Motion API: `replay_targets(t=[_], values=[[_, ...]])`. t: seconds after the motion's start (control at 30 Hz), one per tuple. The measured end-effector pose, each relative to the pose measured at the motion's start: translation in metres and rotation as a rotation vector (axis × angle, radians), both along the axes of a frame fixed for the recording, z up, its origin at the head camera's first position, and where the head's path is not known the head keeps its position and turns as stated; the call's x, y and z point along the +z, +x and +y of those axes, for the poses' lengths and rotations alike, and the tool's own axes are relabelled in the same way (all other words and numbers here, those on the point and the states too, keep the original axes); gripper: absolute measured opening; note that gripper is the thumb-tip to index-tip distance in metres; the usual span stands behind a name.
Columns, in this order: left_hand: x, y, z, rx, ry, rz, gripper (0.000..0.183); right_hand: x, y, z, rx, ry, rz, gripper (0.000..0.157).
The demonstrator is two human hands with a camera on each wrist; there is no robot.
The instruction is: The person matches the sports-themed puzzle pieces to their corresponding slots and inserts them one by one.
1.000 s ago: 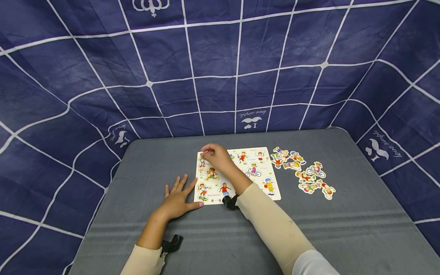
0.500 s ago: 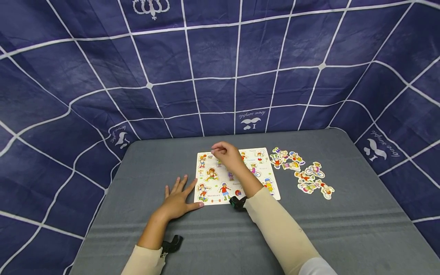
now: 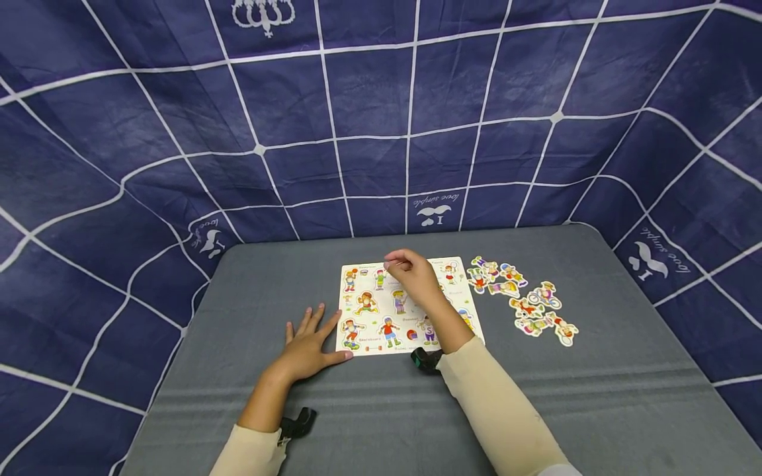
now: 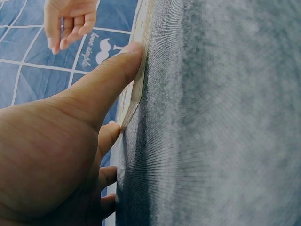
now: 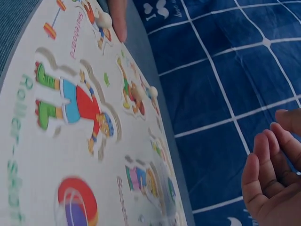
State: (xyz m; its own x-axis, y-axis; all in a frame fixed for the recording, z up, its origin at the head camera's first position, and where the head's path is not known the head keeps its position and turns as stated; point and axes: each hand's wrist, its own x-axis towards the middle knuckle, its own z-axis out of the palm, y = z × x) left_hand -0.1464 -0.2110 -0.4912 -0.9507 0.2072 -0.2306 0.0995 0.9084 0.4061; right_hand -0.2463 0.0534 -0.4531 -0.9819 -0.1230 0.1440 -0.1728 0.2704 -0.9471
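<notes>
Head view: puzzle board (image 3: 383,314) mid-frame on grey counter (image 3: 381,410). Left hand (image 3: 306,352), fingers spread wide, touching board's left edge; right hand (image 3: 413,274) above board. 2 clusters of loose pieces (image 3: 526,307), right of centre.

Left wrist view: thumb on board edge, upper centre.

Right wrist view: board fills left; right hand lower right, fingers loosely curled, narrow gap.

On the table (image 3: 369,403), the puzzle board (image 3: 383,311) is lying before the backdrop cloth (image 3: 375,162), with the left hand (image 3: 306,349) resting at its near left corner, the right hand (image 3: 413,277) hovering above it, and loose figure pieces (image 3: 526,307) lying to its right.
</notes>
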Motion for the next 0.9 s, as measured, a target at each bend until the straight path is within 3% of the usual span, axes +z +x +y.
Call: replay_targets(t=[0.4, 0.63, 0.9], values=[[0.000, 0.000, -0.001, -0.004, -0.003, -0.003, 0.099, -0.002, 0.004, 0.026, -0.084, -0.032, -0.001, 0.021], [0.001, -0.001, 0.001, -0.003, -0.002, -0.005, 0.099, -0.003, 0.007, 0.044, -0.105, -0.120, -0.045, 0.023], [0.001, 0.000, 0.001, -0.002, -0.002, -0.007, 0.099, -0.006, 0.012, 0.063, -0.157, -0.121, -0.060, 0.026]])
